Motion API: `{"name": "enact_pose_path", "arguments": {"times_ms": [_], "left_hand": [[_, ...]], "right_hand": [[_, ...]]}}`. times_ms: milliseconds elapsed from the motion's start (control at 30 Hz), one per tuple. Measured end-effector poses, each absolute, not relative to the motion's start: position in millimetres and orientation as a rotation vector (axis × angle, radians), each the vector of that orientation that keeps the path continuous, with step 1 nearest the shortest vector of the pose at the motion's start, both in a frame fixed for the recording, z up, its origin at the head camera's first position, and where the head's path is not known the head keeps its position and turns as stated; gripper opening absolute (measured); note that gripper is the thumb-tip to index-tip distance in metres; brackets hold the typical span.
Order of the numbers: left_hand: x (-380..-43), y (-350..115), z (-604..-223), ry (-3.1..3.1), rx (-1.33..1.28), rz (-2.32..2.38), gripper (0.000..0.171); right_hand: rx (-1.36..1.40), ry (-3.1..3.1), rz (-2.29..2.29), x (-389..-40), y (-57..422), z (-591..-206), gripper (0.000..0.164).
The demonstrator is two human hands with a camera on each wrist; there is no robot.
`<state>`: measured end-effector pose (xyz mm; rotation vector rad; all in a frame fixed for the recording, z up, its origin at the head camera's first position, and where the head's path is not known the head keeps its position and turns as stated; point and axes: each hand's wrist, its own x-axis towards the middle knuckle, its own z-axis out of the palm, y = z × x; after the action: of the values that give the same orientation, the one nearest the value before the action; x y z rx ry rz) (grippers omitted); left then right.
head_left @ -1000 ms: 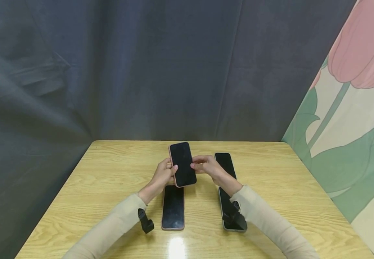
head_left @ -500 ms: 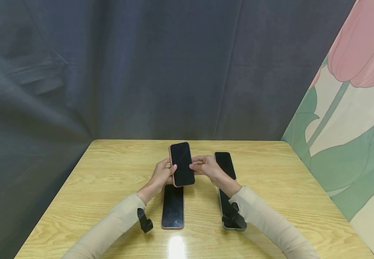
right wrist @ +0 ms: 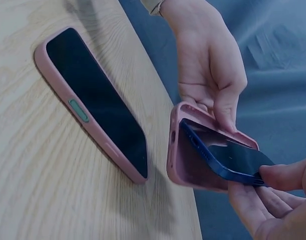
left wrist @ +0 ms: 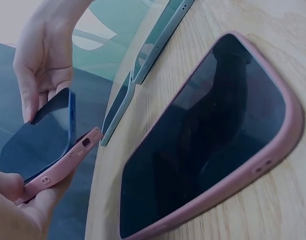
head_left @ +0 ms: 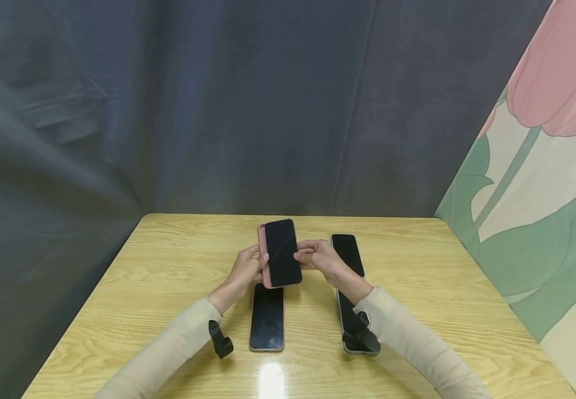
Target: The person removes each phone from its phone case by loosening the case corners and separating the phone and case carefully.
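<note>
Above the wooden tabletop, a dark blue phone is tilted partway out of a pink phone case. My left hand grips the case along its left side, thumb on top at the phone's edge. On the other side, my right hand pinches the phone's right edge between thumb and fingers. That edge stands raised out of the case in the right wrist view, while the phone's opposite side still sits inside. Below them a second phone in a pink case lies screen up on the table.
To the right, under my right forearm, two phones in pale cases lie end to end: a far phone and a near phone. The wooden table ends at a dark curtain behind. A flower-painted wall stands at right.
The phone has shifted right and lifted from the case, so a pink strip of the case's inside now shows along its left. Earlier it sat flush. The phones on the table are unmoved.
</note>
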<state>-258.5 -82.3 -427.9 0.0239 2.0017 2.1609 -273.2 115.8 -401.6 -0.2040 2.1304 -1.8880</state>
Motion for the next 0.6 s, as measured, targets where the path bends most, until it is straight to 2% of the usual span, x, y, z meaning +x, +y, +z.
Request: {"name": "enact_pose_path", "arguments": {"times_ms": [200, 600], "left_hand": [[-261.1, -87.3, -430.5, 2.061, -0.016, 2.127, 0.041], [-262.3, -92.3, -434.1, 2.1, -0.043, 2.097, 0.037]], "right_hand": [[-0.182, 2.132, -1.892, -276.3, 120.3, -404.0, 0.036], [-0.109, 2.1, -1.937, -282.5, 124.0, -409.3, 0.035]]}}
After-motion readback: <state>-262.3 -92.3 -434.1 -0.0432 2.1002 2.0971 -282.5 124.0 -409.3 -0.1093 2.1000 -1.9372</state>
